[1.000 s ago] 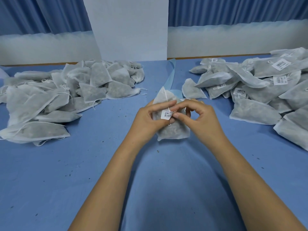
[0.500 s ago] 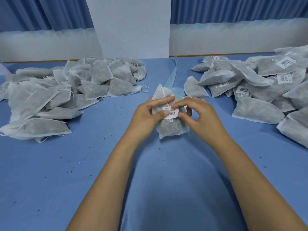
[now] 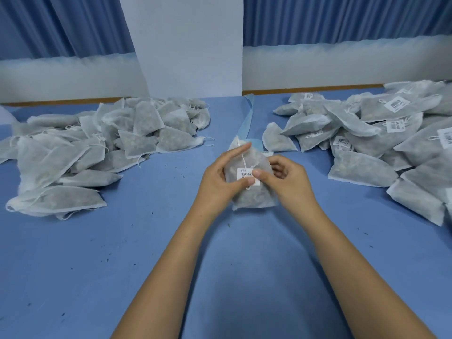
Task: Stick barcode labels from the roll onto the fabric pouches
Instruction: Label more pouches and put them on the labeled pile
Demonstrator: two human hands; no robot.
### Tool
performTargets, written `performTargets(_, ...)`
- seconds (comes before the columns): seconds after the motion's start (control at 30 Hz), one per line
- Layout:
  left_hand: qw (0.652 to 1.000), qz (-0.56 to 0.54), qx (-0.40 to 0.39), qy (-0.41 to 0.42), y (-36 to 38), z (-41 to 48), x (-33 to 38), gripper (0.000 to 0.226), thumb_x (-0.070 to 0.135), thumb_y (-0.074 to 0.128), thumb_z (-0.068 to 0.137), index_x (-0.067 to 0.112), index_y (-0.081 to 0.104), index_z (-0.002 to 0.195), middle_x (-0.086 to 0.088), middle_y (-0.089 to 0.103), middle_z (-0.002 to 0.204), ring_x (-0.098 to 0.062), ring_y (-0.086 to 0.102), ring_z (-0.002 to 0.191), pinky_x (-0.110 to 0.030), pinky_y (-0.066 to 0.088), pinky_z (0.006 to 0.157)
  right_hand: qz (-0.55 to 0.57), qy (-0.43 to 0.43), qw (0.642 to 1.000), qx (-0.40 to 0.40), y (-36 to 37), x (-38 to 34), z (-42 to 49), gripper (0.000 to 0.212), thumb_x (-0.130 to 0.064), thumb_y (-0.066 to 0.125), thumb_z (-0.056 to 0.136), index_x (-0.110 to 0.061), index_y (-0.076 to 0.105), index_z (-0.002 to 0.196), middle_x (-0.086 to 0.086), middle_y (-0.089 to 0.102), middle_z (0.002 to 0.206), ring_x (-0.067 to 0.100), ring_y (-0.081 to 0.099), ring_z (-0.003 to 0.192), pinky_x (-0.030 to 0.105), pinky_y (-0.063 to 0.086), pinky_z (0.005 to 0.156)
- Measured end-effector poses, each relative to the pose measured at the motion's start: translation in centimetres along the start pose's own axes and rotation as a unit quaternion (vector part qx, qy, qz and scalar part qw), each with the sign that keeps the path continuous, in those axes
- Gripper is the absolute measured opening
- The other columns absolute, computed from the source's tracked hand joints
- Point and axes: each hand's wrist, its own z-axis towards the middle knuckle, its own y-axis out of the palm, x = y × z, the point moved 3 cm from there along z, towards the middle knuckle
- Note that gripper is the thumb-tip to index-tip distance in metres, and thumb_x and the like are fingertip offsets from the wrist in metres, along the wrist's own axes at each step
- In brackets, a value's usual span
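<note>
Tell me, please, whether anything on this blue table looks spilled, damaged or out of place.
Only small dark specks scattered over the blue table cover, probably crumbs of filling shed by pouches. The held white fabric pouch and its white barcode label look intact.

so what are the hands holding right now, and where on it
Both hands hold one fabric pouch: the left hand by its left side, the right hand by its right side, both thumbs pressing the label on its front.
</note>
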Motion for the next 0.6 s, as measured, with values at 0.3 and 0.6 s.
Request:
performTargets(0.3, 0.986, -0.055, 0.131, -0.085, 5.4, 1.3, -0.1, 0.04, 0.019, 0.07, 0.088, 0.031, 0.052, 0.121, 0.01, 0.069, 0.066, -0.003, 0.065, 0.066, -0.018, 0.052, 0.064, 0.012, 0.065, 0.996, 0.062, -4.1, -1.5, -1.7, 0.019, -0.018, 0.071, 0.083, -0.003, 0.066, 0.094, 0.01, 0.071, 0.09, 0.018, 0.065, 0.08, 0.034, 0.051, 0.074)
performTargets(0.6, 0.981, 0.076, 0.094, -0.15, 11.3, 0.2, -0.4, 0.029, 0.031, 0.071, 0.086, 0.02, 0.056, 0.108, 0.012, 0.063, 0.09, -0.001, 0.061, 0.08, -0.011, 0.045, 0.064, 0.013, 0.202, 0.979, 0.009, -10.1, 0.2, -4.5, 0.021, -0.019, 0.065, 0.089, -0.001, 0.068, 0.1, 0.013, 0.072, 0.095, 0.024, 0.067, 0.085, 0.029, 0.052, 0.073)
